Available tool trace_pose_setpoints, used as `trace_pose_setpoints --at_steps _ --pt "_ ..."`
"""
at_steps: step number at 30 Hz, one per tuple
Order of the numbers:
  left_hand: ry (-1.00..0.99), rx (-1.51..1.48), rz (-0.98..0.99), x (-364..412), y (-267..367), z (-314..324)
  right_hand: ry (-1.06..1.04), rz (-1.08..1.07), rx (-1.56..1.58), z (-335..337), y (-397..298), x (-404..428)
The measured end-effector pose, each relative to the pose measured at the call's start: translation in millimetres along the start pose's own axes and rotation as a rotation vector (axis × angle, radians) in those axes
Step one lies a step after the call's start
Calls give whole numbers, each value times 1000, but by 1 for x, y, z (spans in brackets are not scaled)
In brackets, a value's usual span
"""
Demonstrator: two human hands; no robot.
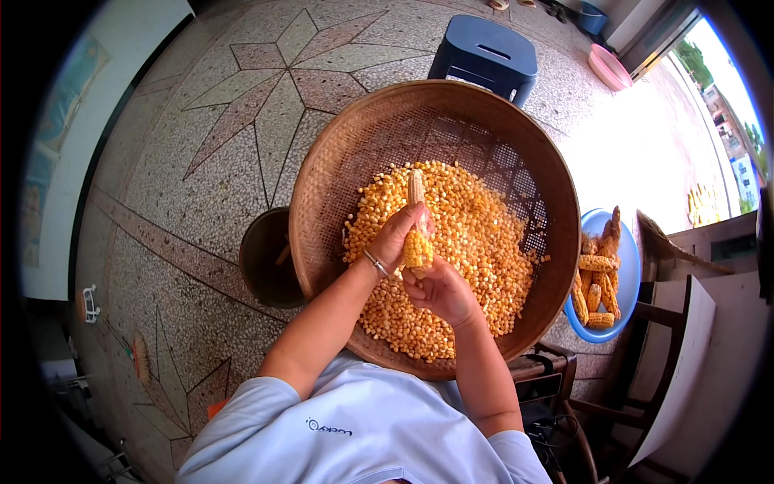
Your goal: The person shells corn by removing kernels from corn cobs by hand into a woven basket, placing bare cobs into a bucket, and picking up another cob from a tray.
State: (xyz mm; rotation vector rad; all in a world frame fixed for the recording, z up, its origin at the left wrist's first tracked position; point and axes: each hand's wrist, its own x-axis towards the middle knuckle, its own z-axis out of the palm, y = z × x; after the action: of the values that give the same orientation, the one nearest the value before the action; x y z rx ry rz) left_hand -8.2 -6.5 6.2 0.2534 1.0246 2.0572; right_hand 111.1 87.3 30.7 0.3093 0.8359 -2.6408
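Note:
A partly shelled corn cob (417, 249) is in my hands above a round woven bamboo basket (323, 145). Its upper end is bare and the lower end carries yellow kernels. My left hand (399, 236), with a bracelet at the wrist, is wrapped around the middle of the cob. My right hand (444, 292) touches the lower, kernel-covered end with curled fingers. Beneath both hands, loose corn kernels (478, 224) cover much of the basket's bottom.
A blue basin (634, 266) with several corn cobs (598, 290) stands to the right, near a broom (659, 239). A dark bucket (254, 260) is left of the basket. Beyond its far rim stands a blue plastic stool (490, 45). A pink basin (608, 66) lies near the doorway.

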Motion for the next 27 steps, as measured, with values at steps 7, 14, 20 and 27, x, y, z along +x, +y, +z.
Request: trace_pose_setpoints --at_steps 7,14,20,27 --pt "-9 -15 0 1 -3 -3 131 -13 -51 0 2 1" --pt "-88 -63 -54 1 -1 -1 232 -48 -366 7 -3 -2" --pt "-208 -310 -132 -1 5 0 90 -93 -349 7 -6 -5" --pt "-156 -168 -127 -2 7 4 105 -8 -73 -5 -2 -2"
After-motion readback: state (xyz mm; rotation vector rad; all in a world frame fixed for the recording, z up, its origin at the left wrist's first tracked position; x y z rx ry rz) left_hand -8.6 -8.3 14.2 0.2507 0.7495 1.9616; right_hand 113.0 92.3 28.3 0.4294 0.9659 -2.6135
